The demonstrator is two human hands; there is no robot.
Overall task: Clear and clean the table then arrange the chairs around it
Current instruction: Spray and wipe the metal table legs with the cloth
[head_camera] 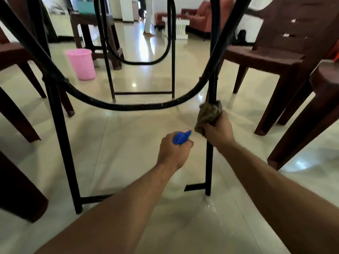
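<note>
Rag is getting pressed around the black counter leg by your right hand, fingers closed tight on it, partway up the leg. Your left hand is wrapping shut around the spray bottle, blue nozzle pointing at that same leg just beside the rag. You're looking under the counter from floor level, with brown chairs standing on both sides and a pink bin sitting further back left.

Hands: two, left and right
Spray bottles: one
Cloths: one
Pink bins: one
</note>
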